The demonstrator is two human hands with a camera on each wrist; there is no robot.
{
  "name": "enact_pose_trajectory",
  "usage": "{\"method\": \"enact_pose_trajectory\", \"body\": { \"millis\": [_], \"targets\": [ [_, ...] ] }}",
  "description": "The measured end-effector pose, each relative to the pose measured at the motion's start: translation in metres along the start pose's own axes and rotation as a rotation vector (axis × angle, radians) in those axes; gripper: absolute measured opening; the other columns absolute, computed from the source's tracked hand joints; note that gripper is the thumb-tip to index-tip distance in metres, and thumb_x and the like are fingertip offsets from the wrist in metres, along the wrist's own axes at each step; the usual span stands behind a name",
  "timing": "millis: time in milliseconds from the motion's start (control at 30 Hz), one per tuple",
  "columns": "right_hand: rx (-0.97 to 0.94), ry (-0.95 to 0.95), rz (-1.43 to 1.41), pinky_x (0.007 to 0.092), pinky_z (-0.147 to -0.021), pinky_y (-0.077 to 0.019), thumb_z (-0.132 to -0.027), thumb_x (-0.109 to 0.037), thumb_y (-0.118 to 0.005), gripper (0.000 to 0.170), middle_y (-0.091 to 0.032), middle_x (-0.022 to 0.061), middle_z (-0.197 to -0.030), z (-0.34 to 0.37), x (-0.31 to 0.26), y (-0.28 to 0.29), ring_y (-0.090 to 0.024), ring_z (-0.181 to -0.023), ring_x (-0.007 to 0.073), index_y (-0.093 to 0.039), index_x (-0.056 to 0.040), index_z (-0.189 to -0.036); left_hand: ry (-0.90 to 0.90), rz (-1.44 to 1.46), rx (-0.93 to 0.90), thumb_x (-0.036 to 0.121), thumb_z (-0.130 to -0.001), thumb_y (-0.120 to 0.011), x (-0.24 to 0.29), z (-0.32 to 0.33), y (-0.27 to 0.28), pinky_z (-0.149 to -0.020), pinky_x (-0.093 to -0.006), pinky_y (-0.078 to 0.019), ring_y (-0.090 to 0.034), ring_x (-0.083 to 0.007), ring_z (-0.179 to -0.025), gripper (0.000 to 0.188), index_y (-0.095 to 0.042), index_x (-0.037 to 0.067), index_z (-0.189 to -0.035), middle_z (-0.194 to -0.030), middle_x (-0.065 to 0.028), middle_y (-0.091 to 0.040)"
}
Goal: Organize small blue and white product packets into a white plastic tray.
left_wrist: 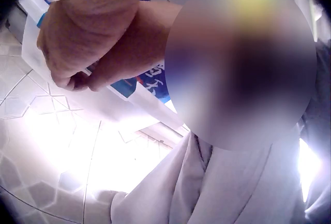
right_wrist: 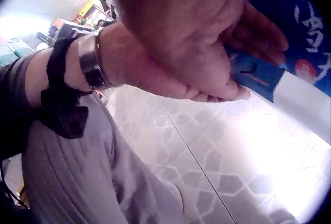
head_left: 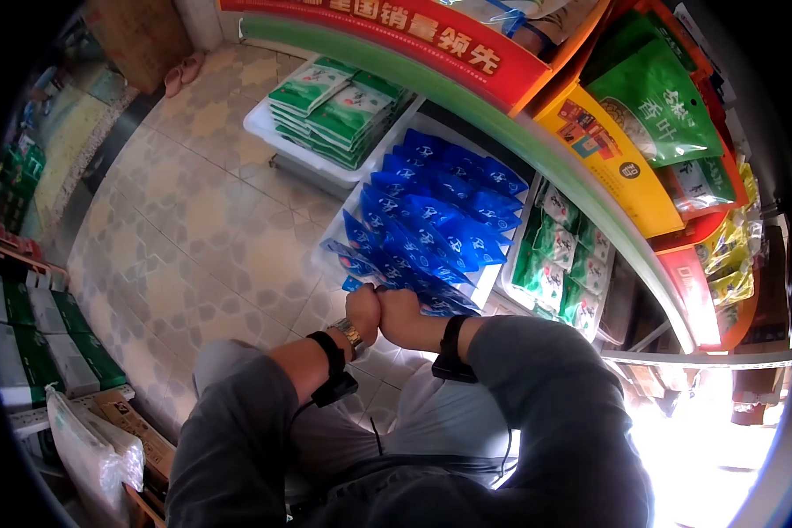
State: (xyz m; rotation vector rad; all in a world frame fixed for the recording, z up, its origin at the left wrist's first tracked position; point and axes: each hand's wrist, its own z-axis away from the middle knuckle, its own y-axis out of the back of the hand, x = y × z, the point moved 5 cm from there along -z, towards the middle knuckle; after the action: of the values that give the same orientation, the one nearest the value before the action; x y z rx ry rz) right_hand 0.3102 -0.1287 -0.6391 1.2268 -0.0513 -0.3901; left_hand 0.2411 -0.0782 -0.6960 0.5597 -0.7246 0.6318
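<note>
Blue packets [head_left: 431, 220] stand in close rows in a white bin [head_left: 326, 251]. At the bin's near edge, my left hand [head_left: 363, 315] and right hand [head_left: 400, 315] are pressed together. The right wrist view has my right hand [right_wrist: 181, 27] in front of my left hand [right_wrist: 150, 74], with curled fingers of both at the end of a blue packet [right_wrist: 256, 76] that lies against the bin's white rim [right_wrist: 300, 102]. In the left wrist view both hands meet beside the packet [left_wrist: 124, 87]; the fingertips' exact hold is partly hidden.
Green-and-white packets fill a tub [head_left: 264, 123] beyond the bin and another tray [head_left: 550, 264] to its right. A curved shelf edge [head_left: 581, 150] with hanging packets arches over the right side. Boxes [head_left: 62, 352] line the left. Tiled floor [head_left: 194, 202] lies between.
</note>
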Motion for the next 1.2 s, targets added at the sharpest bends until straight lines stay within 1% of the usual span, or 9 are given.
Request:
{"method": "enact_pose_trajectory", "body": {
  "millis": [100, 200, 300, 400, 467, 767, 900, 1067, 1200],
  "targets": [
    [-0.096, 0.022, 0.189, 0.0432, -0.070, -0.0574, -0.082, -0.019, -0.064, 0.023, -0.072, 0.0183, -0.087, 0.006, -0.011, 0.012, -0.072, -0.082, 0.0334, -0.071, -0.0038, -0.098, -0.079, 0.008, -0.015, 0.020, -0.095, -0.045, -0.031, -0.030, -0.011, -0.085, -0.0468, -0.0504, -0.064, -0.0375, -0.103, 0.032, -0.067, -0.001, -0.103, -0.107, -0.0248, -0.067],
    [-0.486, 0.209, 0.253, 0.0429, -0.072, -0.0575, -0.083, -0.026, -0.066, 0.027, -0.072, 0.0200, -0.090, 0.015, -0.017, 0.042, -0.072, -0.085, 0.0335, -0.074, -0.0037, -0.096, -0.067, 0.123, -0.109, 0.029, -0.095, -0.045, -0.059, -0.052, -0.024, -0.085, -0.0407, -0.0485, -0.065, -0.0264, -0.102, 0.033, -0.063, 0.002, -0.103, -0.107, -0.0154, -0.069],
    [-0.431, 0.272, -0.024, 0.0437, -0.071, -0.0567, -0.083, -0.032, -0.065, 0.035, -0.071, 0.0223, -0.089, 0.028, -0.016, 0.099, -0.072, -0.084, 0.0346, -0.074, 0.0001, -0.093, -0.068, 0.160, -0.100, 0.026, -0.093, -0.049, -0.034, -0.026, -0.017, -0.077, -0.0405, -0.0503, -0.066, -0.0272, -0.089, 0.029, -0.064, 0.001, -0.098, -0.096, -0.0167, -0.068],
    [-0.561, 0.057, -0.119, 0.0424, -0.065, -0.0569, -0.086, -0.035, -0.056, 0.044, -0.067, 0.0201, -0.065, 0.026, 0.002, 0.158, -0.069, -0.063, 0.0342, -0.070, 0.0063, -0.079, 0.221, 0.630, -0.028, 0.022, -0.087, -0.056, 0.017, 0.027, -0.003, -0.056, -0.0384, -0.0505, -0.063, -0.0238, -0.068, 0.029, -0.061, -0.004, -0.096, -0.079, -0.0163, -0.063],
    [-0.518, -0.177, -0.276, 0.0379, -0.054, -0.0572, -0.086, -0.031, -0.053, 0.043, -0.067, 0.0193, -0.062, 0.024, 0.035, 0.185, -0.069, -0.055, 0.0287, -0.069, 0.0063, -0.074, 0.323, 0.564, 0.028, 0.022, -0.089, -0.055, 0.018, 0.029, -0.009, -0.067, -0.0411, -0.0537, -0.067, -0.0255, -0.080, 0.027, -0.059, 0.000, -0.105, -0.096, -0.0142, -0.066],
    [0.446, -0.368, -0.402, 0.0328, -0.050, -0.0551, -0.085, -0.028, -0.054, 0.036, -0.066, 0.0169, -0.060, -0.010, 0.201, 0.212, -0.068, -0.052, 0.0233, -0.068, 0.0045, -0.077, 0.371, 0.673, 0.128, 0.021, -0.087, -0.058, 0.018, 0.026, -0.018, -0.073, -0.0451, -0.0593, -0.070, -0.0296, -0.091, 0.039, -0.056, -0.001, -0.119, -0.110, -0.0154, -0.067],
    [0.811, -0.446, -0.136, 0.0463, -0.081, -0.0554, -0.084, -0.034, -0.060, 0.037, -0.071, 0.0241, -0.095, -0.015, 0.238, 0.197, -0.070, -0.092, 0.0390, -0.067, 0.0011, -0.095, 0.345, 0.704, 0.026, 0.032, -0.084, -0.066, 0.017, 0.019, -0.020, -0.071, -0.0450, -0.0560, -0.061, -0.0322, -0.104, 0.070, -0.028, -0.003, -0.129, -0.122, -0.0242, -0.055],
    [0.787, -0.424, -0.232, 0.0494, -0.098, -0.0469, -0.086, -0.031, -0.062, 0.044, -0.065, 0.0287, -0.112, -0.037, 0.251, 0.175, -0.060, -0.108, 0.0455, -0.062, 0.0017, -0.116, 0.408, 0.719, 0.171, 0.037, -0.087, -0.064, 0.032, 0.039, -0.021, -0.103, -0.0398, -0.0410, -0.057, -0.0358, -0.119, 0.072, -0.026, -0.005, -0.132, -0.131, -0.0275, -0.054],
    [0.925, -0.321, -0.126, 0.0497, -0.100, -0.0448, -0.087, -0.030, -0.063, 0.046, -0.064, 0.0299, -0.114, -0.034, 0.243, 0.156, -0.057, -0.112, 0.0467, -0.060, 0.0020, -0.120, 0.379, 0.637, 0.229, 0.028, -0.085, -0.065, 0.025, 0.024, -0.026, -0.092, -0.0428, -0.0497, -0.061, -0.0338, -0.111, 0.068, -0.026, -0.008, -0.129, -0.124, -0.0271, -0.057]
  ]
}}
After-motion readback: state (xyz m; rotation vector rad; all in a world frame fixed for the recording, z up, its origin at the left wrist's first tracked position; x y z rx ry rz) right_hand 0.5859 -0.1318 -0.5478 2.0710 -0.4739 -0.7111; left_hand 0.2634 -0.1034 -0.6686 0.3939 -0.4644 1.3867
